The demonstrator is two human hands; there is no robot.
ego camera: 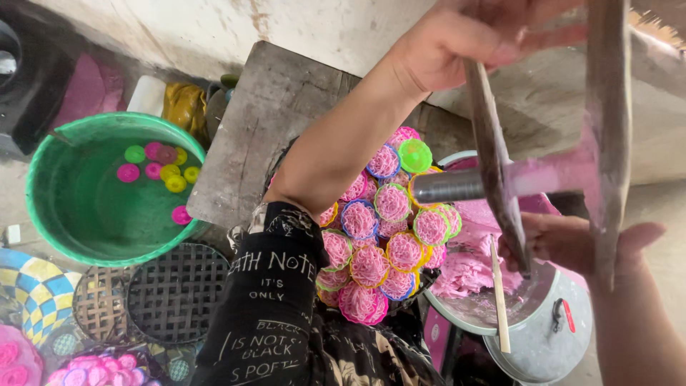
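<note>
Concrete floor (668,193): green basin (53,207), woven trays (175,289), grey wooden board (268,118), metal bowl (493,307).

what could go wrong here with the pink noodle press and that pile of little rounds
1. The left hand grips the lever of the press right above the stacked noodle rounds; a slipped grip might drop the forearm onto them.
2. The right hand sits under the press outlet, so fingers could get pinched.
3. The thin stick leans loosely in the metal bowl and may fall out.

The left hand (457,43) is raised with fingers clenched, forearm stretched out; the right hand (572,239) lies lower, fingers curled
</note>
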